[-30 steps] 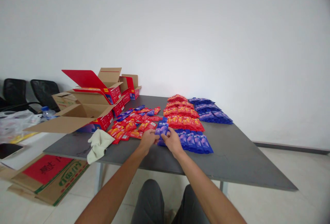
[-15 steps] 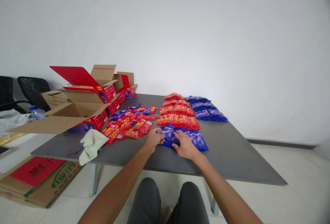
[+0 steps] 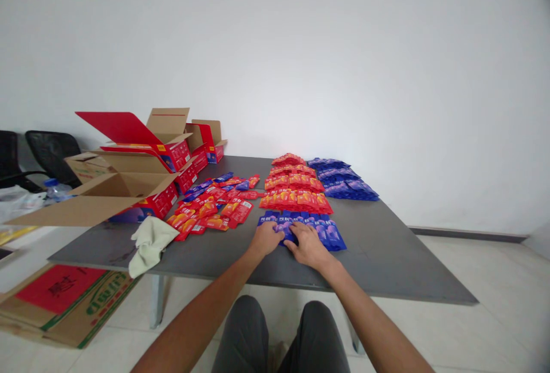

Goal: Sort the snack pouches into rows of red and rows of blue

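Observation:
A row of flat blue pouches [image 3: 330,232] lies near the table's front edge, overlapping side by side. My left hand [image 3: 267,238] is closed at the left side of one blue pouch [image 3: 284,226] in this row, its fingers curled over the lower part. On the other side, my right hand [image 3: 308,245] presses the same pouch with bent fingers, its thumb near the bottom edge. Both hands partly cover the pouches beneath them. Right behind the row lie stacked rows of red pouches [image 3: 296,198].
Stacked blue pouches [image 3: 350,187] lie at the back right. Loose red and blue pouches [image 3: 215,208] are heaped to the left, beside a pale cloth [image 3: 151,242]. Open red cartons [image 3: 165,201] stand at the left of the grey table [image 3: 387,258]. A flattened cardboard box [image 3: 64,304] is below.
My left hand has moved slightly right and closer to my right hand. The blue pouch between them, tilted up before, now lies flatter in line with the row.

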Tool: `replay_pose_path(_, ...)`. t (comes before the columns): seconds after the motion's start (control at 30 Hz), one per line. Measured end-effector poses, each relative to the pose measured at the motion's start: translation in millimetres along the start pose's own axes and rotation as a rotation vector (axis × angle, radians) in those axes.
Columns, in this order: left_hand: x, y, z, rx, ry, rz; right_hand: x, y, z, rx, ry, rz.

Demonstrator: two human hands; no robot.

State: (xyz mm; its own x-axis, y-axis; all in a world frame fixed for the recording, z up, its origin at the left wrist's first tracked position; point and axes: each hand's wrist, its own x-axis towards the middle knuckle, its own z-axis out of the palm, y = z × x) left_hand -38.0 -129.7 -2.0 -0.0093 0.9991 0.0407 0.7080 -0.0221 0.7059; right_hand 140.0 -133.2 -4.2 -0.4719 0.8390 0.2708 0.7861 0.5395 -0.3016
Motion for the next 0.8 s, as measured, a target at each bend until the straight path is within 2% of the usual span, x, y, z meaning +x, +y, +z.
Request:
replay_pose_path(0.1, -5, 5, -4.6, 0.179, 0.004, 0.065, -1, -1, 0, -0.026, 0.001, -0.015)
replay_pose_path(0.23, -7, 2, -5.8, 0.305, 0.053, 0.195, -2, -1, 0, -0.048, -0.004, -0.026)
replay_pose_path(0.33, -5, -11, -4.9, 0.3, 0.081, 0.265, -2, -2, -1, -0.062, -0.016, -0.023)
replay_pose_path(0.53, 1, -35, 0.4, 0.244, -0.024, 0.297, -1, -5, -3, -0.075, -0.038, -0.013)
replay_pose_path(0.67, 2, -36, -0.2, 0.224, -0.023, 0.297, 2, -6, -6, -0.057, -0.059, 0.006)
replay_pose_path(0.8, 3, -34, -10.4, 0.148, 0.009, 0.265, 14, -13, -12, -0.017, -0.048, 0.004)
